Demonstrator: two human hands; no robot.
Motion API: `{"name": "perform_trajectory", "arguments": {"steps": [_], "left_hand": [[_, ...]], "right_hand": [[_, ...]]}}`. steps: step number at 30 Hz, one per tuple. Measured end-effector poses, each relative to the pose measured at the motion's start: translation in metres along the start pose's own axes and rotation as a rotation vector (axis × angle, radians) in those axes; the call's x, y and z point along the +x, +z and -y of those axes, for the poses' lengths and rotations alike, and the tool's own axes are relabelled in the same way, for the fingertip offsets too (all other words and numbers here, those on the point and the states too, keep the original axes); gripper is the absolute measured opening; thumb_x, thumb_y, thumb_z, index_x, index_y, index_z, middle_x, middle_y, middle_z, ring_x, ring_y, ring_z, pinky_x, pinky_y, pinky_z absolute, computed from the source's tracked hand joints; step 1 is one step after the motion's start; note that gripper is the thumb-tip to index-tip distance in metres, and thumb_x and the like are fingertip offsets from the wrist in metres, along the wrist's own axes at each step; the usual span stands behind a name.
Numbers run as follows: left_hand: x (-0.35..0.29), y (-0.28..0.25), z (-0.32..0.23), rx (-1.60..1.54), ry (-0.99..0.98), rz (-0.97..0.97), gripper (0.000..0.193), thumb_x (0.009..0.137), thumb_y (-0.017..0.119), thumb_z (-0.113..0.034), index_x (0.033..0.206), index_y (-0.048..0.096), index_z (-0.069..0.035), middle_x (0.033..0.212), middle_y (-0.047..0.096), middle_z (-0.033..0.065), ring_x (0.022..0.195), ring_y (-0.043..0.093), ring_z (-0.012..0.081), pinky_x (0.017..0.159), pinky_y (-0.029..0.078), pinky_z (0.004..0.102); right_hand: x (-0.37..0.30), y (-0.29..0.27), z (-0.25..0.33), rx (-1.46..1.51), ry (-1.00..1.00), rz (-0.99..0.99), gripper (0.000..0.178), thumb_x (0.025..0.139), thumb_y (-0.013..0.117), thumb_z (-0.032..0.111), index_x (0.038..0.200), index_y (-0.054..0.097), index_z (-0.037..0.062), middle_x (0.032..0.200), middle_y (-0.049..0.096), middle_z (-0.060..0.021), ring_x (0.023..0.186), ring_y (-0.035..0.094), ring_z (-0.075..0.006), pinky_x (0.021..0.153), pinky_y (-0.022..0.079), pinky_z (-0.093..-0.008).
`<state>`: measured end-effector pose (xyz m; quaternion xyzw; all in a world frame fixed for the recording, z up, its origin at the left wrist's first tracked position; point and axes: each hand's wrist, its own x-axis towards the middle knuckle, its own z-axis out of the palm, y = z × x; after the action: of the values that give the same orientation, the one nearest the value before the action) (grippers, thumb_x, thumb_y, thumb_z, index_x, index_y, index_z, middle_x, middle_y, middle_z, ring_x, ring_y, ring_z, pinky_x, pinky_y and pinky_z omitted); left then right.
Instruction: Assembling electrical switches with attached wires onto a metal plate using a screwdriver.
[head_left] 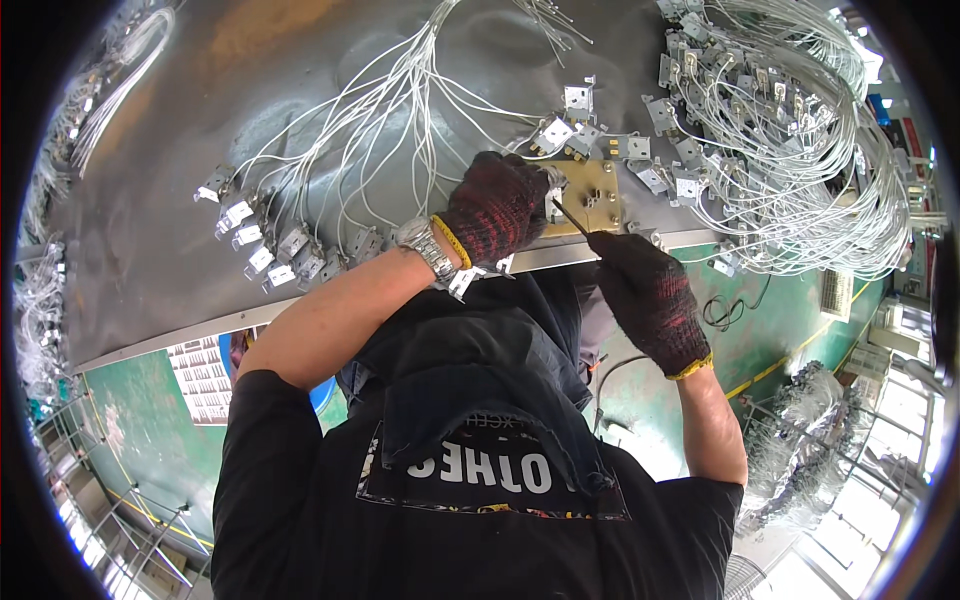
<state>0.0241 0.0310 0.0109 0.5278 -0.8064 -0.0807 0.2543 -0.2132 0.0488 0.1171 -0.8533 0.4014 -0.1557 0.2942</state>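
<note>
My left hand (495,208), in a dark red-and-black knit glove with a yellow cuff, is closed at the left side of a brass-coloured plate (598,212) with studs on it. Its fingertips pinch a small metal bracket (555,207) against that plate. In the same kind of glove, my right hand (645,295) grips a thin dark-shafted tool (571,217) like a screwdriver, its handle hidden in my fist. The tool's tip meets the bracket. Just beyond the plate lie several metal brackets with white wires (554,136).
A bundle of white wires (424,75) fans out to brackets along the left of the metal table (150,270). At the right, a large heap of wired brackets (800,130) hangs over the table edge. More wire bundles (800,440) stand beyond the green floor.
</note>
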Motion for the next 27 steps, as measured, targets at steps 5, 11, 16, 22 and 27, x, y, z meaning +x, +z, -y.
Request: {"name": "perform_trajectory", "arguments": {"steps": [5, 11, 16, 22, 27], "left_hand": [[0.002, -0.006, -0.005, 0.041, -0.047, 0.088, 0.037, 0.082, 0.075, -0.029, 0.115, 0.069, -0.015, 0.1, 0.075, 0.0085, 0.098, 0.071, 0.0271, 0.084, 0.052, 0.043], [0.007, 0.004, -0.001, 0.014, -0.067, 0.029, 0.029, 0.082, 0.073, -0.027, 0.108, 0.071, -0.014, 0.091, 0.074, 0.0093, 0.093, 0.071, 0.0283, 0.08, 0.052, 0.0454], [0.005, 0.004, -0.002, 0.043, -0.044, 0.025, 0.027, 0.081, 0.072, -0.027, 0.104, 0.072, -0.013, 0.088, 0.074, 0.0103, 0.089, 0.07, 0.029, 0.079, 0.052, 0.0463], [0.008, 0.004, -0.004, 0.026, -0.073, 0.013, 0.027, 0.079, 0.073, -0.027, 0.103, 0.072, -0.013, 0.085, 0.073, 0.0101, 0.086, 0.071, 0.0296, 0.078, 0.053, 0.0455], [0.0, -0.007, -0.012, -0.016, -0.101, 0.045, 0.045, 0.075, 0.082, -0.027, 0.115, 0.069, -0.013, 0.102, 0.073, 0.0106, 0.098, 0.069, 0.032, 0.089, 0.052, 0.047]], "right_hand": [[0.002, 0.001, 0.008, -0.096, 0.001, -0.012, 0.028, 0.09, 0.067, 0.001, 0.118, 0.071, 0.001, 0.108, 0.073, -0.0195, 0.1, 0.072, -0.0363, 0.086, 0.057, -0.0399], [0.007, 0.014, 0.011, -0.133, 0.006, -0.062, 0.027, 0.09, 0.066, 0.001, 0.116, 0.072, 0.0013, 0.106, 0.073, -0.0198, 0.099, 0.071, -0.0378, 0.085, 0.057, -0.0417], [0.006, 0.01, 0.0, -0.093, -0.004, -0.047, 0.028, 0.089, 0.065, 0.0, 0.116, 0.072, 0.0014, 0.105, 0.073, -0.0198, 0.098, 0.071, -0.0373, 0.084, 0.057, -0.0416], [0.005, 0.012, 0.007, -0.087, 0.045, -0.05, 0.03, 0.09, 0.064, 0.001, 0.12, 0.071, 0.0011, 0.101, 0.073, -0.0193, 0.093, 0.073, -0.0348, 0.082, 0.058, -0.0398], [-0.001, 0.008, -0.013, 0.103, 0.097, -0.026, 0.033, 0.092, 0.067, 0.002, 0.125, 0.069, 0.0025, 0.095, 0.074, -0.01, 0.087, 0.073, -0.0181, 0.077, 0.059, -0.0335]]}}
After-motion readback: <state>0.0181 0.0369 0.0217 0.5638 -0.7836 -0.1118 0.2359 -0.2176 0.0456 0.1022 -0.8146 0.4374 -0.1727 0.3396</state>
